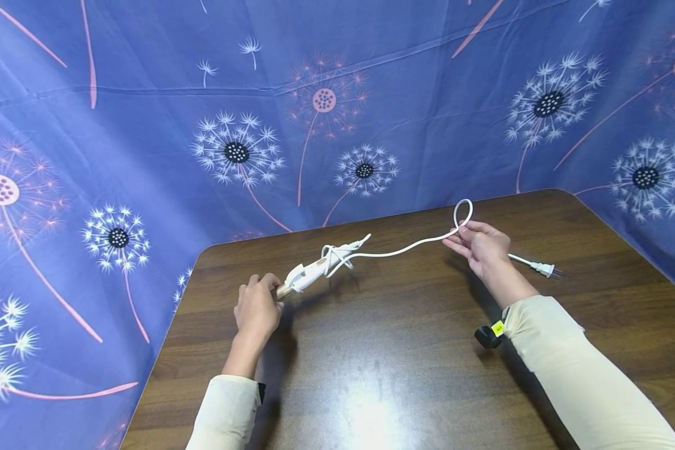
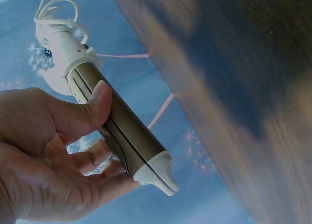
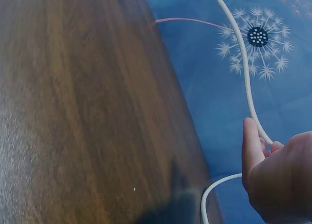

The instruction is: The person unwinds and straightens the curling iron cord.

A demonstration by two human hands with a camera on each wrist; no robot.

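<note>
Currently, left hand (image 1: 257,306) grips hair iron (image 2: 131,125), right hand (image 1: 487,250) pinches cord (image 3: 246,75) (yellow tag (image 1: 497,328) illegible).

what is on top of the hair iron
On the hair iron, the cord loops round the handle, and the left grip has its thumb on the barrel. The surface directly under the loops and thumb is covered and cannot be seen.
</note>
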